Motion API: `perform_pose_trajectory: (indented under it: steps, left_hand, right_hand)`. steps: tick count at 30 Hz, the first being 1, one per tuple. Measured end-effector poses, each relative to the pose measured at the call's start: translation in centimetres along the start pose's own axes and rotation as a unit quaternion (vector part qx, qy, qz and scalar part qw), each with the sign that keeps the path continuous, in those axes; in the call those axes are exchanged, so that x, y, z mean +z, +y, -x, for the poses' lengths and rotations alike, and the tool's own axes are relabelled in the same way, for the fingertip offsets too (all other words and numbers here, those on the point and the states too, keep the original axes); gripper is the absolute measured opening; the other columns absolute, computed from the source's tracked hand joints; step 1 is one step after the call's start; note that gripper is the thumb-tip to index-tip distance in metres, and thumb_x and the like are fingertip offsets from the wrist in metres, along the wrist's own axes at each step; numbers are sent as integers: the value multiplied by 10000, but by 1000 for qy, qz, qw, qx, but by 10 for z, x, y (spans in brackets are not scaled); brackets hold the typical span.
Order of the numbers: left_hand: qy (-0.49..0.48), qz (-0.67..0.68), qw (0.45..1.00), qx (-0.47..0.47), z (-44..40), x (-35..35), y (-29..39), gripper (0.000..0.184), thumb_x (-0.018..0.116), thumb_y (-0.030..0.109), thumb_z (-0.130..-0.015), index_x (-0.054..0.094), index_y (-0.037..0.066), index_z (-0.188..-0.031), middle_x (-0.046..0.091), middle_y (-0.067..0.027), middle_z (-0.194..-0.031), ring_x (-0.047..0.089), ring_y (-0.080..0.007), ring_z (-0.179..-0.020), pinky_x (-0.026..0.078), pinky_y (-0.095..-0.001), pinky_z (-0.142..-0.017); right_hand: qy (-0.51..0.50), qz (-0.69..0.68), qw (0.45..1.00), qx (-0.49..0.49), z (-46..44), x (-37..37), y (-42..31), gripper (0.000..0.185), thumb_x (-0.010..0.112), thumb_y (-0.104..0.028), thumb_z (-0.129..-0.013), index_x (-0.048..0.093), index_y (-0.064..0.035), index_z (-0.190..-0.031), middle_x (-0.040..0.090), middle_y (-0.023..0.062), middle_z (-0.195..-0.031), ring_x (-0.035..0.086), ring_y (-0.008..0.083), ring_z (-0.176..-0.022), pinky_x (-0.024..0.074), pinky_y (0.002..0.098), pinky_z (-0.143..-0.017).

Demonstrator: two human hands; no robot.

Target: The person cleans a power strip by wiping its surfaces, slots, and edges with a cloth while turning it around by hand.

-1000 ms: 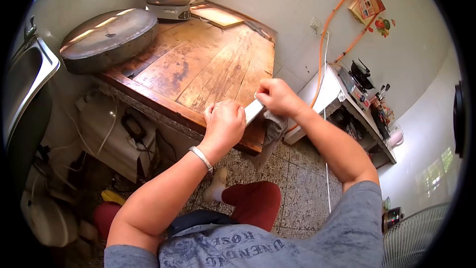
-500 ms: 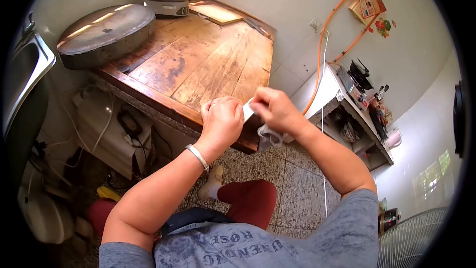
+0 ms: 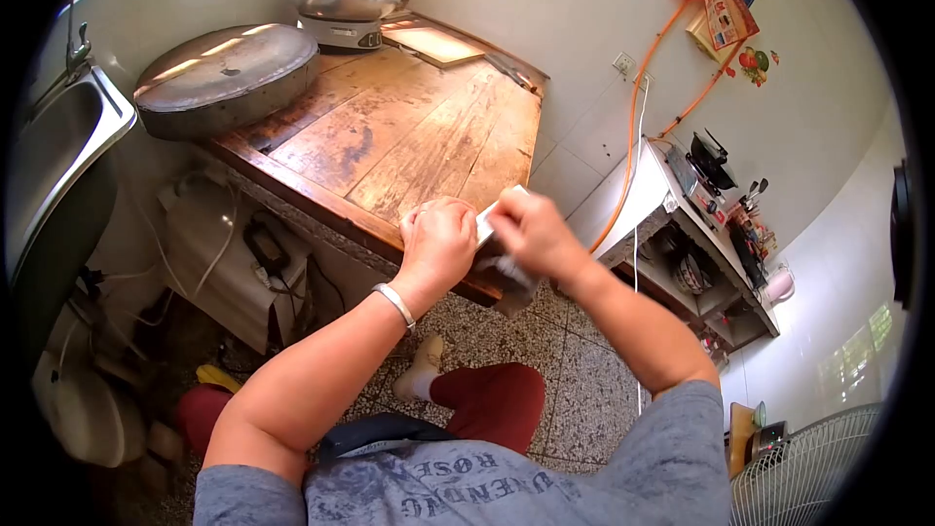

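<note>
My left hand [image 3: 438,242], with a silver bangle at the wrist, is closed on one end of a white flat piece [image 3: 486,225] at the near corner of the wooden table [image 3: 390,156]. Its exact kind does not show. Against the other end of this piece, my right hand [image 3: 536,236] is closed and smeared by motion. A greyish cloth [image 3: 510,278] hangs under the right hand, blurred, and the fingers hide where it is gripped.
On the table stand a large round lidded pan [image 3: 229,78], a steel pot on an electric base [image 3: 346,0] and a board [image 3: 438,43]. A sink [image 3: 117,107] is at left. To the right are a stove counter [image 3: 648,190], an orange hose [image 3: 635,107] and a fan [image 3: 808,472].
The view has shifted slightly, so the table sits lower and further right. My right hand has moved a little along the white piece, and the cloth beneath it has swung. My left hand stays put.
</note>
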State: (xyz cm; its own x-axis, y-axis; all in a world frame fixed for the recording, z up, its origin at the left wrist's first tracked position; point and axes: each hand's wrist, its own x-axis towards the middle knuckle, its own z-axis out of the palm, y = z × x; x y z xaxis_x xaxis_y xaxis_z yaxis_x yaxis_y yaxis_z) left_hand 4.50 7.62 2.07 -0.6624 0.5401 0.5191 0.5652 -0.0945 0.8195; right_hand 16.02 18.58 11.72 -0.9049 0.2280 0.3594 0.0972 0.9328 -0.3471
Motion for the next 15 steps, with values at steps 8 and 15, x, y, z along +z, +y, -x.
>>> perform_pose_trajectory:
  steps: [8, 15]
  left_hand:
    - [-9, -12, 1000, -24, -1, -1, 1, 268, 538, 231, -1028, 728, 46, -984, 726, -128, -1061, 635, -349, -1100, 373, -489, -1042]
    - [-22, -18, 998, -54, -1, -5, 8, 290, 480, 224, -1054, 701, 37, -1068, 736, -199, -1017, 669, -391, -1028, 368, -503, -1055]
  right_hand:
    - [47, 55, 997, 38, -22, -4, 62, 131, 682, -132, -932, 677, -4, -903, 704, 231, -892, 690, 395, -821, 558, 451, -757]
    - [24, -8, 999, 30, -15, -3, 38, 178, 708, -146, -948, 660, 18, -900, 694, 187, -806, 669, 284, -740, 536, 394, -712]
